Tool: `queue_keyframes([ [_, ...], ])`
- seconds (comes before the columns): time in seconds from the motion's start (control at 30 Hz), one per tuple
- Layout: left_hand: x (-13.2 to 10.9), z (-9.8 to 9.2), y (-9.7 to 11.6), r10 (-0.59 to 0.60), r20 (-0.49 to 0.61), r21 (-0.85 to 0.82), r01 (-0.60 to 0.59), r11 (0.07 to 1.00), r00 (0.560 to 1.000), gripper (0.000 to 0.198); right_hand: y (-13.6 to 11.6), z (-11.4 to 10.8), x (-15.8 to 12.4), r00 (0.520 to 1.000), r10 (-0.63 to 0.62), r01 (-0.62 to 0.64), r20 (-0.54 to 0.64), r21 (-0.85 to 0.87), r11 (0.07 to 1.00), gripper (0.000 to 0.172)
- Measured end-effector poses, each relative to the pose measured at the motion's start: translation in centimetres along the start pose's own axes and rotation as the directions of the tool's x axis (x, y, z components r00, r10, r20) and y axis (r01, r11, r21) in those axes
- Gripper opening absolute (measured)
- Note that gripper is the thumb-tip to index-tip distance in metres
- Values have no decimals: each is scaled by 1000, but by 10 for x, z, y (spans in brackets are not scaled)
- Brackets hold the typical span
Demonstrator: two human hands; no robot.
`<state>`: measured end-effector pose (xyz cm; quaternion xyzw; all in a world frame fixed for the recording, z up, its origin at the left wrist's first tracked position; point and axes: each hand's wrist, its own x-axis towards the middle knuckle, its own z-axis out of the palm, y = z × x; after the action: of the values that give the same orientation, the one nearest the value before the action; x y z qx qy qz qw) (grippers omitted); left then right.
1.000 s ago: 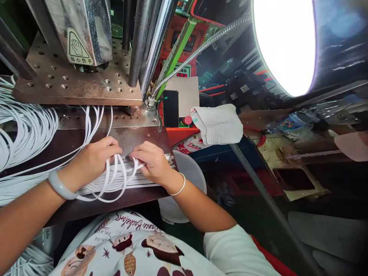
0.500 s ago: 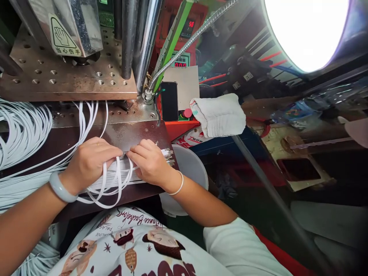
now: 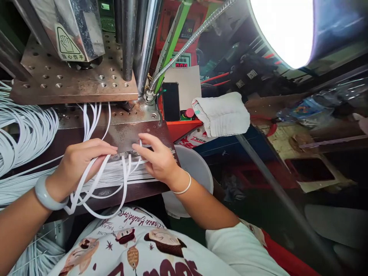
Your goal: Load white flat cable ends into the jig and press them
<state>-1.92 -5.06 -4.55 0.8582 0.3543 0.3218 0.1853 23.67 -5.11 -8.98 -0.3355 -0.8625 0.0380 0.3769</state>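
My left hand [image 3: 83, 161] is closed on white flat cables [image 3: 93, 188], its fingertips pressed together near the cable ends at the front of the press. These cables loop down toward my lap. My right hand [image 3: 159, 157] is just to the right, thumb and index finger apart. A white cable end stands up beside its fingertips, and I see nothing gripped there. Between the hands, several cable ends meet a row of small metal pieces [image 3: 123, 154], too small to make out well. More white cables [image 3: 93, 120] run in under the press plate [image 3: 86, 94].
A thick coil of white cable [image 3: 25, 138] lies at left. The press head [image 3: 80, 34] with a hand-warning label hangs above. Right of the bench are a pale bin [image 3: 195, 172], a phone [image 3: 170, 101], a red button [image 3: 189, 112] and a folded white cloth [image 3: 222, 115].
My hands have moved apart; the right fingers have opened and let go. The left has shifted slightly left, still on cables. Cable loops hang more spread, and the red box's upper display reads differently.
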Motion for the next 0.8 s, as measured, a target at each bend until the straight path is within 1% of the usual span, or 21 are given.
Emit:
queue_keyframes([
  [0.07,-1,1,-1,-4,-36,-26,3,1000,999,15,0,-3,-3,993,79,-78,-88,13,997,40],
  [0.13,-3,4,-2,0,-67,-16,-2,1000,998,14,-1,-4,-5,986,124,-120,-111,48,992,37],
  [0.27,-7,6,-3,-54,-160,-55,45,997,986,15,-4,-3,-5,990,99,-90,-97,96,991,32],
  [0.33,-8,6,-5,-40,-138,-31,36,999,990,16,-4,-2,-4,991,87,-78,-101,97,992,28],
  [0.4,-7,8,-6,8,-57,16,-7,1000,998,15,-3,-1,-2,994,82,-72,-67,147,987,23],
  [0.43,-7,9,-7,24,-37,25,-23,999,999,15,-2,-1,0,996,83,-74,-43,186,980,21],
  [0.47,-7,10,-7,21,-43,21,-20,1000,999,15,-1,0,1,996,83,-77,-17,225,971,19],
  [0.53,-6,11,-8,-23,-88,-15,22,1000,996,14,1,1,4,997,79,-81,16,271,959,17],
  [0.6,-6,11,-8,-51,-119,-31,48,998,992,13,2,2,6,998,68,-68,8,268,961,17],
  [0.67,-7,11,-8,-16,-104,15,18,1000,994,14,2,2,7,999,49,-47,-5,248,968,18],
  [0.8,-6,11,-9,107,-77,113,-97,989,991,14,2,1,7,1000,20,-16,-18,192,981,20],
])
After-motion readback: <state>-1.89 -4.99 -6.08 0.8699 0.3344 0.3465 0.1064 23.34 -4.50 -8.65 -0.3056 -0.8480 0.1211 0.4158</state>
